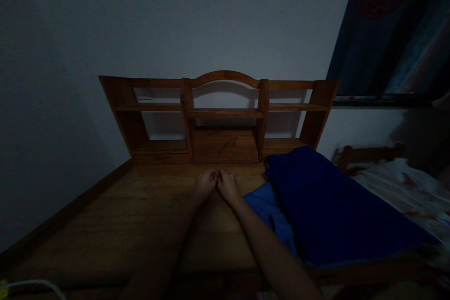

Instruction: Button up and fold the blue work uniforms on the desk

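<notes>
In the head view, the person's two hands are meeting just in front of the middle of the tabletop's back edge, where a wooden shelf unit is standing. The left hand and the right hand are curling inward, knuckles up, their fingers coming close together; the dim light is hiding whether they are pinching anything small between them, so their grip cannot be told. A dark blue cloth is lying along the tabletop's right side, reaching from near the back edge toward the front right corner and covering the right edge. A lighter blue layer is showing beneath its left side, beside the right forearm, and neither hand is touching the dark cloth. Judging by how things are lying, the cloth is resting in uneven layers rather than squared to the edges, and no handling of it seems to be under way; how much of the work is finished or remaining is not showing clearly.
</notes>
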`<action>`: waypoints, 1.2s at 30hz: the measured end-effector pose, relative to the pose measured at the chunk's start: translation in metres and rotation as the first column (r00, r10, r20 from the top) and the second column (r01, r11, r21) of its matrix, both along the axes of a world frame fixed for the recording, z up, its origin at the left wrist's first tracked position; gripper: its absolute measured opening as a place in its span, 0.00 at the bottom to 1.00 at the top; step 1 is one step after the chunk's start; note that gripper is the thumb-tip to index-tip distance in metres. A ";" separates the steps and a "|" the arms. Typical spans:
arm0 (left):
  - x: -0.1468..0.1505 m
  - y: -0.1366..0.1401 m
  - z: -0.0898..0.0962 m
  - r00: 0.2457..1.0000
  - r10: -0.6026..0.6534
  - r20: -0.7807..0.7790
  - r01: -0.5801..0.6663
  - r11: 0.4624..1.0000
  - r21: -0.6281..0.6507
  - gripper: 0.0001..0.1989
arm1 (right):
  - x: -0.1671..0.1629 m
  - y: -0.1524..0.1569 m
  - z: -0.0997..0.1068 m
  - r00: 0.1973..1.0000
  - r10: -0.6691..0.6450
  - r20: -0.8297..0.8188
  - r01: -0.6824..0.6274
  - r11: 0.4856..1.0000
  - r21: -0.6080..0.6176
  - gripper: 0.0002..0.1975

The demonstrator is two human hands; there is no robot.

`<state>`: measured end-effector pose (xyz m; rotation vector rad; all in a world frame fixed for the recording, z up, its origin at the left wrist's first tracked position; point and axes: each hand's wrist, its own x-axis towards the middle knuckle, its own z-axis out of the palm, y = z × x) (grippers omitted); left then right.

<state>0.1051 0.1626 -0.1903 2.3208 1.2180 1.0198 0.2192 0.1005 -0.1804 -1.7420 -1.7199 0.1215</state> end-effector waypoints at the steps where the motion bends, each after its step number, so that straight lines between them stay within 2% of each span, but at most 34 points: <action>1: 0.000 0.000 0.000 1.000 -0.001 0.002 0.001 1.000 0.000 0.08 | 0.000 -0.001 0.000 1.000 0.002 0.000 -0.002 1.000 0.002 0.14; 36: 0.000 0.003 -0.003 0.999 -0.029 0.039 0.030 0.999 -0.014 0.08 | 0.000 0.002 -0.004 1.000 0.005 -0.010 -0.005 0.999 0.036 0.12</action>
